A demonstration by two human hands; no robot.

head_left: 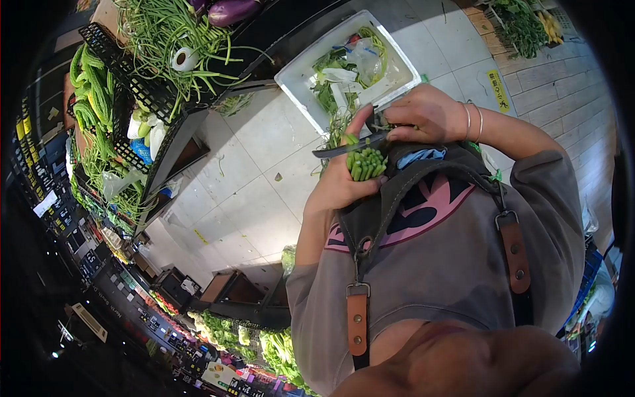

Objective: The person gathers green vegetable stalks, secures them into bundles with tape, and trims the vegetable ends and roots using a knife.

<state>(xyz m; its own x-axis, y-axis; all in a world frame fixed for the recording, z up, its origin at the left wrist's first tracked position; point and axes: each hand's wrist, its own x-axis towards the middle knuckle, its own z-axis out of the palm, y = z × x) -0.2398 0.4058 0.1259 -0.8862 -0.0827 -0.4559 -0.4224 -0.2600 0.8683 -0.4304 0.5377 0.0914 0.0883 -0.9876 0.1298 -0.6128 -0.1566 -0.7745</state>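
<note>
My left hand (pixel 337 185) is closed round a bunch of green stems (pixel 366 164), their cut ends facing up toward me. In my right hand (pixel 426 114) is a dark-bladed knife (pixel 331 151), its blade lying across the top of the stems. The fingers of my right hand hide most of the knife's handle. Both hands are in front of a dark apron (pixel 383 198) with brown leather straps. Just beyond them on the floor stands a white foam box (pixel 301 102) holding leafy scraps and clear plastic.
At the left, a display stand holds long green stems (pixel 149 40), a tape roll (pixel 184 59), eggplants (pixel 233 11) and ridged green gourds (pixel 92 89). Leafy vegetables (pixel 281 351) line a shelf below. Bits of greens lie on the tiled floor (pixel 231 178). More greens (pixel 519 30) are at upper right.
</note>
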